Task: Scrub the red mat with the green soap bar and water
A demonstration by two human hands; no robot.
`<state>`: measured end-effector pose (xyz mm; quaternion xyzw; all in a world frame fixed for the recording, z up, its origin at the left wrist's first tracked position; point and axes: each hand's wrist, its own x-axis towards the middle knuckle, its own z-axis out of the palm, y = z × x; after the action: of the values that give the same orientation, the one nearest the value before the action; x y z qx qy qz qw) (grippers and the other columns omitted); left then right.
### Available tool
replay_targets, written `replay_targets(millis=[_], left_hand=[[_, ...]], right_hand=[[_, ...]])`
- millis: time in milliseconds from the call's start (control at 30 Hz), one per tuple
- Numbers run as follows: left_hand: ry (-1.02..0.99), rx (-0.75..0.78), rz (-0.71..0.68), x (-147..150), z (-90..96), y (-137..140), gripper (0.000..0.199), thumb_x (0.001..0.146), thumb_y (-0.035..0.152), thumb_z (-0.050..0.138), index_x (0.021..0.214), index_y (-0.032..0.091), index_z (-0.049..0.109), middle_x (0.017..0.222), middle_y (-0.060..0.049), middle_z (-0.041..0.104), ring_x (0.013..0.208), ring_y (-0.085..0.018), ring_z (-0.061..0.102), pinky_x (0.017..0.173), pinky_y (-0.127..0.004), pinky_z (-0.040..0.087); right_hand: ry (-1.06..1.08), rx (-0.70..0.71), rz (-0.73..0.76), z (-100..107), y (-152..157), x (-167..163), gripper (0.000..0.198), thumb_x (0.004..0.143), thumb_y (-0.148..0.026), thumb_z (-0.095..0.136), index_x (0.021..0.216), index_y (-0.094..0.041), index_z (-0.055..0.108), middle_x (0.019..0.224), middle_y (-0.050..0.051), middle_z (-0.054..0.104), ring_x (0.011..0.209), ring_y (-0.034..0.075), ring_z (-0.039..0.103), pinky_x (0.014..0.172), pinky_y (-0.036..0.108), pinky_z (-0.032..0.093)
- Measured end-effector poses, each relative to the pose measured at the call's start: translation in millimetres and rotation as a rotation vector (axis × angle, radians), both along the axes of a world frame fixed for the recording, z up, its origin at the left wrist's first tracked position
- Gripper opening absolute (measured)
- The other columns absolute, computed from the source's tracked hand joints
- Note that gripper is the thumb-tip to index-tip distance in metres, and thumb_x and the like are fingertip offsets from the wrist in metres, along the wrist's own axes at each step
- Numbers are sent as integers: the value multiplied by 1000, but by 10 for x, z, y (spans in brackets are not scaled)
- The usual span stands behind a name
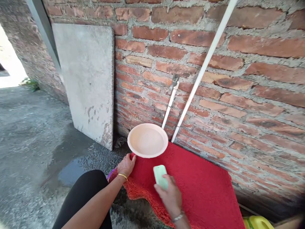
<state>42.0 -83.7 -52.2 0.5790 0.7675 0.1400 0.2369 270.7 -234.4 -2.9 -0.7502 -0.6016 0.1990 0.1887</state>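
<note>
A red shaggy mat (202, 184) is spread over a raised surface, its orange-red edge hanging down at the front. My left hand (126, 164), with a yellow bangle at the wrist, is closed on the mat's left edge. In my right hand (170, 194) is a pale green rounded block (160, 176), held just over or against the mat; its underside is hidden, and I cannot tell whether it is soap or a brush. Beyond both hands, a pale pink basin (147, 140) sits at the mat's far left corner.
Behind the mat rises a brick wall (186, 70) with white pipes (205, 70) and a tap (175, 81). A grey slab (88, 79) leans on it at left. Wet concrete floor (43, 140) lies to the left. A yellow container (258, 222) stands at lower right.
</note>
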Motion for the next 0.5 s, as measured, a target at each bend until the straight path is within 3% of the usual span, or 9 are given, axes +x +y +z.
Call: replay_targets(millis=[100, 200, 300, 400, 500], left_hand=[[-3, -15, -21, -3, 20, 1, 58, 100, 55, 31, 137, 16, 53, 135, -20, 65, 120, -35, 65, 100, -48, 48], [-2, -27, -34, 0, 29, 13, 61, 100, 56, 29, 138, 14, 52, 135, -21, 64, 121, -36, 64, 101, -51, 47], [2, -40, -30, 9, 29, 22, 62, 99, 58, 29, 138, 16, 53, 135, -20, 64, 121, -36, 65, 100, -50, 48], [-6, -43, -26, 24, 34, 21, 63, 99, 58, 28, 138, 15, 53, 137, -20, 63, 121, -37, 64, 100, -52, 47], [-18, -34, -18, 39, 50, 13, 64, 99, 57, 29, 138, 13, 53, 135, -21, 64, 121, -38, 63, 100, -54, 47]], right_hand=[[-144, -49, 107, 89, 138, -611, 39, 80, -45, 66, 116, -29, 63, 116, 8, 66, 99, 30, 70, 83, 39, 56], [-208, -38, 86, 111, 97, -589, 37, 82, -40, 63, 116, -28, 64, 117, 6, 65, 103, 30, 69, 86, 38, 53], [-165, -69, -93, 79, -161, -2, 37, 82, -44, 64, 116, -30, 64, 123, 9, 66, 106, 34, 69, 88, 42, 53], [-77, -133, -375, 52, -644, 926, 38, 82, -53, 59, 116, -35, 62, 121, 13, 67, 100, 36, 71, 82, 48, 56], [-86, -126, -605, 54, -1270, 1880, 51, 79, -62, 52, 116, -29, 62, 109, 16, 69, 97, 37, 73, 88, 50, 57]])
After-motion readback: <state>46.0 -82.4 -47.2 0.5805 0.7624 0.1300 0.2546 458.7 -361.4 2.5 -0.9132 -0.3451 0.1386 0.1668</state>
